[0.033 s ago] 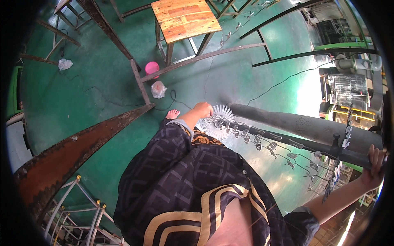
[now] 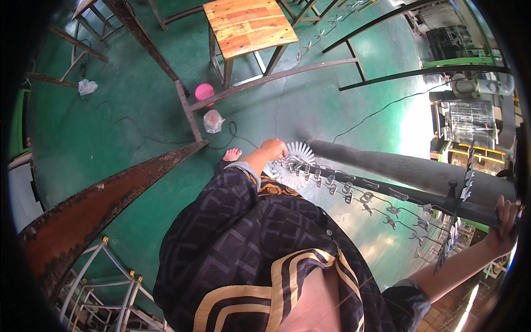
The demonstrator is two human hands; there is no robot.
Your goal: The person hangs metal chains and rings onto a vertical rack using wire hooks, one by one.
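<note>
Plainly, the two hands work far apart along one long piece: the left hand (image 2: 272, 149) is bunched narrow at the end of the dark bar (image 2: 480, 212) that lies toward the feet, beside a fan-like ring of pale slats (image 2: 301, 148), though whether its fingers pinch a link or only touch cannot be told. The right hand (image 2: 504, 217) is bent over the bar's other end near the picture's rim, where shadow hides how firmly it grips. That wide spread probably steadies the bar at one end and leaves the left fingers to deal with small parts at the other. Metal links (image 2: 348, 192) hang in rows along the bar between the hands, likely strung so they stay in order and within reach. A thick grey tube (image 2: 398, 159) runs just beyond the bar, and a toothed strip (image 2: 468, 180) stands near the right hand; its points leave little margin for the wrist there. Outward on the left, green floor (image 2: 138, 149) stretches to the edge of a rusty beam (image 2: 110, 193), giving the left elbow room to swing. Ahead, a pink bucket (image 2: 204, 93), a plastic bag (image 2: 213, 121) and a wooden stool (image 2: 251, 27) bound the space, while a loose black cable (image 2: 233, 131) curls near the bare foot (image 2: 233, 154).
</note>
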